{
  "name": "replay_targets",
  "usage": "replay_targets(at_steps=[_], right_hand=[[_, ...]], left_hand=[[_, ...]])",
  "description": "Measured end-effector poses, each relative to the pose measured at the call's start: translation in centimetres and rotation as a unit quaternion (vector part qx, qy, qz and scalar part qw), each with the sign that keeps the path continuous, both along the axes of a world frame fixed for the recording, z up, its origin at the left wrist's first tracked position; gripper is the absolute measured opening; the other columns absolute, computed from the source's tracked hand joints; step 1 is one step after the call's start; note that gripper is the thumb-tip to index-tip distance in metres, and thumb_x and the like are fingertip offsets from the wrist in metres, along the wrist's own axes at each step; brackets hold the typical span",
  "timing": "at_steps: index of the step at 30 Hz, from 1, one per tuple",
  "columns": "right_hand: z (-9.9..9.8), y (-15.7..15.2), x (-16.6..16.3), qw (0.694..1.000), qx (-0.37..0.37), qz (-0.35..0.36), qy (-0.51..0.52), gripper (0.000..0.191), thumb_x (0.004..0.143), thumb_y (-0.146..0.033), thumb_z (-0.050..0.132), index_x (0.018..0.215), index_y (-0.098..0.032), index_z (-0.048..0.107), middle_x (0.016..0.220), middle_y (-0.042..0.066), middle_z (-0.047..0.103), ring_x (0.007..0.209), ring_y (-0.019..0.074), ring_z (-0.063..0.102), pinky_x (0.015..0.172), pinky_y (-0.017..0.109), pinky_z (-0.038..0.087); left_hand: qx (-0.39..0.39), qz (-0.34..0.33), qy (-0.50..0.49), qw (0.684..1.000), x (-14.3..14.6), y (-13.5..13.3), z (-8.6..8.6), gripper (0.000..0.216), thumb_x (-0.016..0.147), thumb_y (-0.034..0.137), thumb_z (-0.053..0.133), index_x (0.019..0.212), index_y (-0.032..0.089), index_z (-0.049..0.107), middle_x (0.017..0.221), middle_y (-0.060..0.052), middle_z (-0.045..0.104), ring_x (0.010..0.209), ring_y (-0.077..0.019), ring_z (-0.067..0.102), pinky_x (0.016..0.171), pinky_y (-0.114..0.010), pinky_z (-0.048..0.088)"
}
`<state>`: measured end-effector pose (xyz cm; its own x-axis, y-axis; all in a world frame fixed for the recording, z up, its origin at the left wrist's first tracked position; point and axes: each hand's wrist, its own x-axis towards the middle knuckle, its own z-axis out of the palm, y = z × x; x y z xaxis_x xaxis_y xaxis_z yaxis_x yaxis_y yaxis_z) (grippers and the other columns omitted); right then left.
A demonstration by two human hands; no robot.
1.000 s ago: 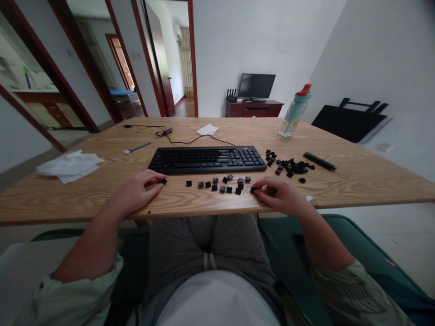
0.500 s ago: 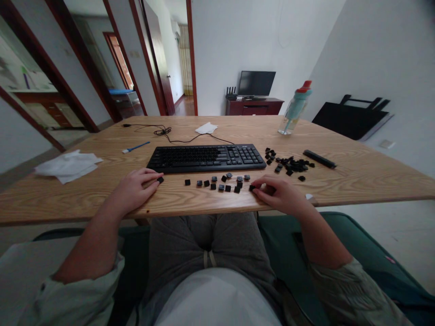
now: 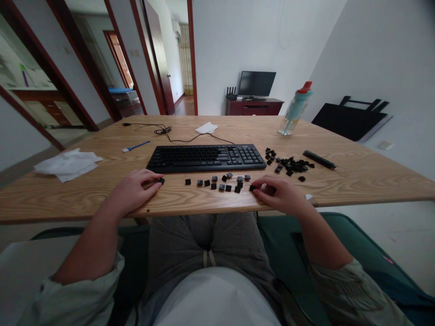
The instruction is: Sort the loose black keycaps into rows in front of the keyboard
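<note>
Two hands rest on the near edge of the wooden table [image 3: 356,176]. The left hand [image 3: 134,192] has its fingertips on one small black keycap [image 3: 161,181], with the fingers curled close around it. The right hand [image 3: 280,194] touches another keycap [image 3: 252,187] with its fingertips, pinched in close too; whether either cap is lifted off the wood is too small to tell.

Between the two hands lies a loose row of keycaps [image 3: 220,183], about a dozen, set apart from each other. Just behind that row sits the black keyboard [image 3: 207,157]. It looks like most keys are on it, but any gaps are too small to see. Past the right hand, farther out, is a bigger heap of keycaps [image 3: 288,164], and beyond it a long black bar [image 3: 319,159].

My guess is the sorting is only partly done: a few caps are laid out, and many more wait in the heap.
</note>
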<state>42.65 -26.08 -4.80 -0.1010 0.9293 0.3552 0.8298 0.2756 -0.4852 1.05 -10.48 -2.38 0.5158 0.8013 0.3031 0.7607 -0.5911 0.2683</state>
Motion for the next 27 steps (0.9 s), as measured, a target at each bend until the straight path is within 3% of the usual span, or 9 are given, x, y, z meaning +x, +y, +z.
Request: replay_targets(at_steps=[7, 16, 27], right_hand=[[0.6, -0.1, -0.3, 1.0, -0.023, -0.012, 0.015, 0.027, 0.089, -0.038, 0.06, 0.097, -0.019, 0.077, 0.069, 0.003, 0.066, 0.058, 0.0133, 0.054, 0.054, 0.026, 0.04], [1.3, 0.3, -2.1, 0.999, -0.05, 0.001, -0.001, 0.026, 0.09, -0.038, 0.061, 0.099, -0.02, 0.078, 0.08, 0.005, 0.071, 0.067, 0.0152, 0.059, 0.061, 0.027, 0.043], [0.8, 0.0, -1.7, 1.0, -0.023, 0.017, 0.007, 0.027, 0.092, -0.04, 0.06, 0.101, -0.019, 0.075, 0.08, 0.005, 0.066, 0.06, 0.0117, 0.053, 0.056, 0.025, 0.041]], left_hand=[[0.003, -0.016, -0.004, 1.0, -0.1, 0.2, -0.2, 0.048, 0.088, 0.052, 0.051, 0.111, 0.019, 0.077, 0.112, -0.01, 0.073, 0.105, -0.0282, 0.066, 0.1, -0.041, 0.049], [-0.011, -0.017, -0.014, 1.0, 0.0, 0.2, -0.2, 0.046, 0.086, 0.052, 0.053, 0.111, 0.02, 0.076, 0.112, -0.009, 0.074, 0.103, -0.0274, 0.066, 0.098, -0.04, 0.05], [-0.035, -0.003, -0.032, 0.999, 0.2, -0.3, 0.1, 0.045, 0.084, 0.055, 0.055, 0.106, 0.022, 0.076, 0.106, -0.008, 0.074, 0.091, -0.0246, 0.066, 0.087, -0.036, 0.052]])
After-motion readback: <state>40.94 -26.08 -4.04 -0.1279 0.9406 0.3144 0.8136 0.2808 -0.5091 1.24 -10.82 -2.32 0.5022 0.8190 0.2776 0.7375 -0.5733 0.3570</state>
